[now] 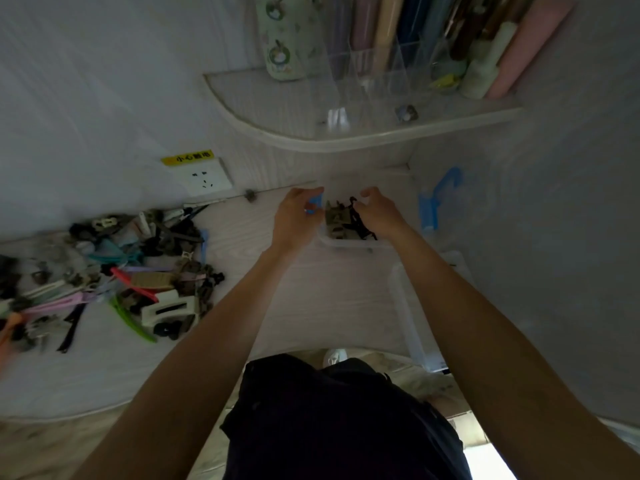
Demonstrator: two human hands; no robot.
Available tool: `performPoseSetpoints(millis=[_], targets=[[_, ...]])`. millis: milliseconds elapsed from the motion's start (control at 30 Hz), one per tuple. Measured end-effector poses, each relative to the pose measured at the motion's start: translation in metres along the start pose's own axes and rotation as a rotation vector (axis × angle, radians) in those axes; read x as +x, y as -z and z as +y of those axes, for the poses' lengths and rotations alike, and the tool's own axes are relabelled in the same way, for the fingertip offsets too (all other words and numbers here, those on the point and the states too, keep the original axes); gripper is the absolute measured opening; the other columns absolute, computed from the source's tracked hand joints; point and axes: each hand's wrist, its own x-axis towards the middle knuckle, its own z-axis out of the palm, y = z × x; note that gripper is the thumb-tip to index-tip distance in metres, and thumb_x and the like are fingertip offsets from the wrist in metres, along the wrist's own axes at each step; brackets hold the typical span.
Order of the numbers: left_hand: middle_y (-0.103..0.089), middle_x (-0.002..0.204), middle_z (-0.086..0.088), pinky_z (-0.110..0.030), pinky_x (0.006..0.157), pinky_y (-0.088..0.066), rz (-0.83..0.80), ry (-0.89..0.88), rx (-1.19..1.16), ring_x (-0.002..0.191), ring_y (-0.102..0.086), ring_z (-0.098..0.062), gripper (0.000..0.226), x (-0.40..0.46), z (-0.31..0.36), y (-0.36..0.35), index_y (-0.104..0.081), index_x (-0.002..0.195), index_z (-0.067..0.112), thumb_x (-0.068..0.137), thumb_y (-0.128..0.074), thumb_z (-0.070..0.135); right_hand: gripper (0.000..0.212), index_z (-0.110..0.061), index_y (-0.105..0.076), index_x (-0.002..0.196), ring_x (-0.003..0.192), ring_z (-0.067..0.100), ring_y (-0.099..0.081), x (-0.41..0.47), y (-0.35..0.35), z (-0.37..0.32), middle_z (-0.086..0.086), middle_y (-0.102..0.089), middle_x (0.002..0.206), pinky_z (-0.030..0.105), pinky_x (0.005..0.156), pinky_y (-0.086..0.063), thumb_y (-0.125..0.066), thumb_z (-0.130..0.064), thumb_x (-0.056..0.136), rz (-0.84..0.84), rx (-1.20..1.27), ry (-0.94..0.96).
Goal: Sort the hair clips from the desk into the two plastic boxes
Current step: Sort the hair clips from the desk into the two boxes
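Both forearms are bare from elbow to wrist; no sleeve, watch, bracelet or ring is visible on either. The left hand (298,211) and right hand (380,211) are ungloved. The lower body is covered by a dark, near-black garment (332,420) with loose folds. One white shoe toe (335,356) shows just beyond the garment's upper edge

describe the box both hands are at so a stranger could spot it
Start at the wall socket and move right along the desk's back edge. The clear box sits there between the left hand and right hand. Unlike the clear box nearer the person, it holds dark clips.
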Motion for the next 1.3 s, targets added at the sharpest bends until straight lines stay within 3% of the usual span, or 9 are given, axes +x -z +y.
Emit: performPoseSetpoints(millis=[200, 333, 533, 667, 767, 900, 1000, 1133, 1300], targets=[[-0.056, 0.125, -0.004, -0.021, 0.084, -0.046, -0.032, -0.049, 0.039, 0.101, -0.06, -0.015, 0.035, -0.005, 0.0, 0.01, -0.059, 0.121, 0.017, 0.086, -0.055, 0.011, 0.032, -0.007, -0.045, 0.127, 0.113, 0.029, -0.052, -0.026, -0.001, -0.01, 0.015, -0.055, 0.127, 0.031, 0.089, -0.041, -0.037, -0.018, 0.098, 0.149, -0.004, 0.092], [-0.064, 0.11, 0.005, -0.012, 0.073, -0.044, 0.057, -0.109, -0.019, 0.087, -0.058, -0.006, 0.027, -0.032, -0.011, 0.048, -0.063, 0.114, 0.022, 0.09, -0.052, 0.016, 0.021, -0.009, -0.059, 0.109, 0.093, 0.016, -0.058, -0.07, -0.024, -0.027, 0.01, -0.065, 0.108, 0.024, 0.078, -0.043, -0.046, -0.013, 0.094, 0.342, 0.117, 0.295], [-0.069, 0.085, -0.002, -0.023, 0.057, -0.049, 0.263, -0.125, 0.26, 0.066, -0.063, -0.015, 0.024, -0.1, -0.098, 0.144, -0.064, 0.11, 0.021, 0.089, -0.054, 0.024, 0.025, -0.017, -0.057, 0.115, 0.102, 0.021, -0.06, -0.089, -0.126, -0.072, 0.006, -0.064, 0.114, 0.031, 0.087, -0.046, -0.044, -0.014, 0.094, -0.076, -0.098, 0.522], [-0.064, 0.107, -0.009, -0.035, 0.075, -0.052, 0.183, -0.004, 0.441, 0.094, -0.061, -0.028, 0.034, -0.142, -0.164, 0.198, -0.059, 0.116, 0.017, 0.082, -0.064, 0.019, 0.045, -0.015, -0.047, 0.129, 0.12, 0.03, -0.039, -0.093, -0.198, -0.102, 0.012, -0.045, 0.132, 0.035, 0.099, -0.034, -0.058, -0.025, 0.087, -0.327, -0.418, 0.723], [-0.059, 0.119, -0.012, -0.038, 0.087, -0.047, 0.126, -0.008, 0.443, 0.107, -0.055, -0.031, 0.044, -0.152, -0.191, 0.221, -0.054, 0.123, 0.014, 0.08, -0.064, 0.011, 0.047, -0.013, -0.052, 0.121, 0.112, 0.034, -0.043, -0.098, -0.241, -0.116, 0.015, -0.049, 0.12, 0.039, 0.094, -0.037, -0.066, -0.035, 0.081, -0.25, -0.605, 0.837], [-0.052, 0.132, -0.012, -0.039, 0.101, -0.04, 0.073, -0.049, 0.403, 0.122, -0.047, -0.029, 0.048, -0.128, -0.198, 0.231, -0.051, 0.129, 0.011, 0.082, -0.061, 0.007, 0.047, -0.019, -0.052, 0.124, 0.109, 0.033, -0.047, -0.101, -0.267, -0.119, 0.013, -0.053, 0.118, 0.039, 0.089, -0.04, -0.065, -0.033, 0.081, -0.071, -0.62, 0.716], [-0.038, 0.146, -0.008, -0.04, 0.109, -0.033, -0.169, -0.104, 0.453, 0.132, -0.037, -0.028, 0.062, -0.099, -0.198, 0.227, -0.035, 0.142, 0.015, 0.084, -0.058, 0.008, 0.044, -0.018, -0.053, 0.124, 0.107, 0.033, -0.052, -0.098, -0.27, -0.12, 0.011, -0.06, 0.115, 0.042, 0.086, -0.042, -0.064, -0.02, 0.081, -0.026, -0.627, 0.668], [-0.037, 0.145, -0.005, -0.04, 0.096, -0.042, -0.358, -0.099, 0.6, 0.123, -0.043, -0.027, 0.065, -0.071, -0.194, 0.222, -0.025, 0.146, 0.024, 0.089, -0.052, 0.01, 0.042, -0.012, -0.056, 0.118, 0.1, 0.034, -0.056, -0.092, -0.26, -0.118, 0.013, -0.062, 0.111, 0.041, 0.082, -0.043, -0.066, -0.01, 0.078, 0.028, -0.566, 0.659], [-0.052, 0.129, -0.006, -0.039, 0.09, -0.046, -0.314, -0.15, 0.606, 0.116, -0.052, -0.027, 0.049, -0.062, -0.196, 0.219, -0.035, 0.14, 0.026, 0.093, -0.051, 0.026, 0.04, -0.015, -0.053, 0.12, 0.103, 0.029, -0.053, -0.095, -0.234, -0.113, 0.009, -0.061, 0.113, 0.038, 0.09, -0.04, -0.064, -0.026, 0.083, 0.134, -0.363, 0.514]])
